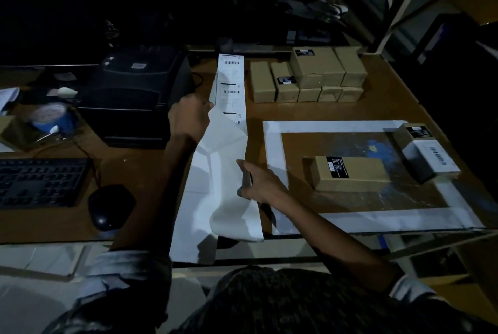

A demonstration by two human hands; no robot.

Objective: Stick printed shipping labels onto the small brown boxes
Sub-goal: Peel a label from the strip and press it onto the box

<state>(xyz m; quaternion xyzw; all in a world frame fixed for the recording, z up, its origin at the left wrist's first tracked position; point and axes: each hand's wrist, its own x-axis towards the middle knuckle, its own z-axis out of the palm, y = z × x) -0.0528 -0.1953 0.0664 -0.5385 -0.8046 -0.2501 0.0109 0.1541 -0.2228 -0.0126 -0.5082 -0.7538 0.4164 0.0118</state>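
Observation:
A long white strip of printed shipping labels [231, 91] runs down the middle of the table toward me, its lower part blank backing paper. My left hand [190, 115] grips the strip's left edge beside the printer. My right hand [258, 185] pinches the strip's right edge lower down. A small brown box [350, 173] with a black sticker lies inside the white-taped rectangle [273, 150]. At the rectangle's right edge stands another box [423, 150] with a white barcode label on it. A stack of brown boxes [310, 75] sits at the back.
A black label printer [134, 91] stands left of the strip. A keyboard [40, 181] and mouse [110, 205] lie at the front left. A blue tape roll [51, 118] sits at the far left. Shelf frames [404, 2] rise at the right.

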